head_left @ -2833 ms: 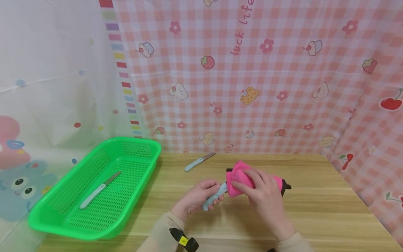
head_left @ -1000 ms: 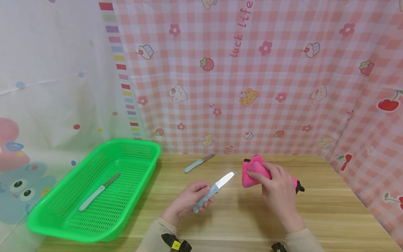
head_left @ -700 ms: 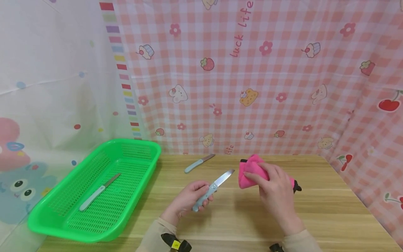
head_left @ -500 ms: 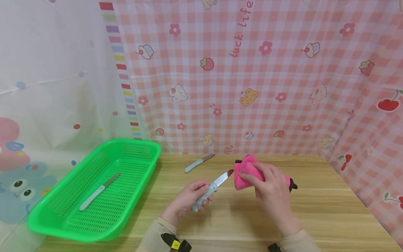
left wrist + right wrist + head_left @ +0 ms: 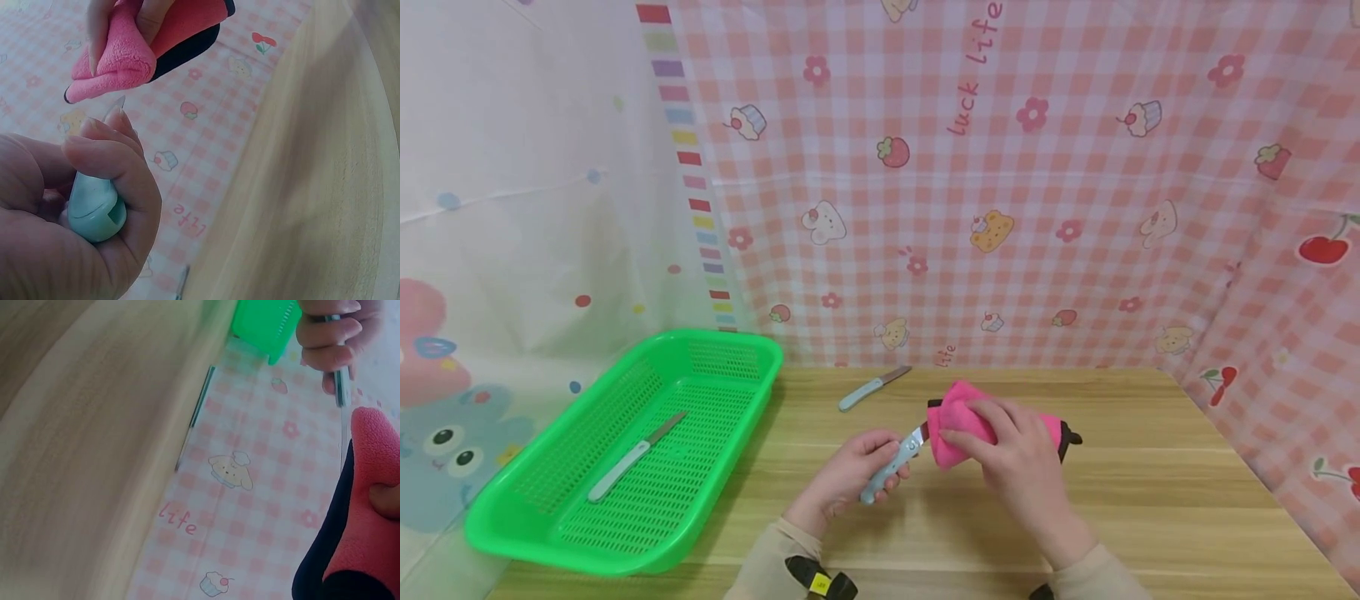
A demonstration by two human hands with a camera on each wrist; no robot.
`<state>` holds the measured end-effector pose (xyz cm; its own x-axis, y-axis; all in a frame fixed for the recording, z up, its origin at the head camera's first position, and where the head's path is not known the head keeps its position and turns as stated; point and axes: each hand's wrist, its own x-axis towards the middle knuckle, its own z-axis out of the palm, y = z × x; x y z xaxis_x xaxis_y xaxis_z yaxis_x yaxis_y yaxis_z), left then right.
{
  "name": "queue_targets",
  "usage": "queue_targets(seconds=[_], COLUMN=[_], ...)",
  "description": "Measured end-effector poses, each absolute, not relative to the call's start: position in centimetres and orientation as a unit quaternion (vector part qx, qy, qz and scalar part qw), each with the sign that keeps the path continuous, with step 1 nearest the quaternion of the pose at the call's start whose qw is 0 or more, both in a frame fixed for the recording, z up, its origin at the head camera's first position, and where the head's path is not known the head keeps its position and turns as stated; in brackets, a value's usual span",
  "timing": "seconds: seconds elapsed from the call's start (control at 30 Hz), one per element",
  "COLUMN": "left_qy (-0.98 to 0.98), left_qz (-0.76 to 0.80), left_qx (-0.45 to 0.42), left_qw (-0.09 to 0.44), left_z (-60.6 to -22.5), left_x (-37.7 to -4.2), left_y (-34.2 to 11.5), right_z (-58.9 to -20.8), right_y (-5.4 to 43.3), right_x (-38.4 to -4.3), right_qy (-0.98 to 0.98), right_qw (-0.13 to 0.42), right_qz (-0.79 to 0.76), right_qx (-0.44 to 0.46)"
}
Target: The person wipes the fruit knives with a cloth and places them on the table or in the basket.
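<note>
My left hand [image 5: 859,468] grips the pale blue handle of a small paring knife [image 5: 889,473], its blade pointing up and to the right. In my right hand [image 5: 1021,454] is a folded pink cloth [image 5: 953,429] with black edging, pinched between thumb and fingers. The cloth's folded end overlaps the front part of the blade in the head view, hiding the tip. From the left wrist, the knife's handle end [image 5: 97,215] shows inside the curled fingers, with the pink cloth [image 5: 125,59] just beyond. The right wrist view shows the thin blade [image 5: 344,434] alongside the cloth [image 5: 375,462].
A green perforated basket [image 5: 700,500] stands at the left, with a second paring knife [image 5: 636,457] lying in it. Another such knife [image 5: 874,389] lies on the wooden table [image 5: 1150,500] near the back. A pink checked curtain [image 5: 955,183] hangs behind.
The cloth was over the blade, then moved right, leaving the blade bare. Since then my right hand has brought it back left over the blade's front. The left hand shifted slightly left.
</note>
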<state>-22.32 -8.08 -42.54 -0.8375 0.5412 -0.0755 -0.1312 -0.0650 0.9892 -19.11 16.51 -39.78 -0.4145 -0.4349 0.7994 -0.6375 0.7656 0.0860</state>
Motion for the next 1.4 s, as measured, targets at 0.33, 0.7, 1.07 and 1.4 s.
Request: queue_targets(seconds=[0.33, 0.7, 1.07, 1.4], left_qy=[0.65, 0.667, 0.662, 0.667], left_qz=[0.703, 0.691, 0.694, 0.691], left_qx=[0.168, 0.182, 0.188, 0.19], left_qw=[0.233, 0.209, 0.212, 0.206], left_z=[-42.3, -41.9, -42.0, -42.6], left_x=[-22.0, -21.5, -21.8, -22.0], left_y=[-7.8, -7.7, -7.9, -7.8], right_z=[-40.1, -40.4, -40.6, -41.1], right_y=[15.6, 15.7, 17.2, 18.3], right_x=[-19.5, -19.8, -20.7, -21.2], right_qy=[-0.829, -0.838, -0.84, -0.842], right_qw=[0.436, 0.437, 0.445, 0.444], right_qz=[0.08, 0.096, 0.128, 0.137], right_qx=[0.342, 0.313, 0.282, 0.275])
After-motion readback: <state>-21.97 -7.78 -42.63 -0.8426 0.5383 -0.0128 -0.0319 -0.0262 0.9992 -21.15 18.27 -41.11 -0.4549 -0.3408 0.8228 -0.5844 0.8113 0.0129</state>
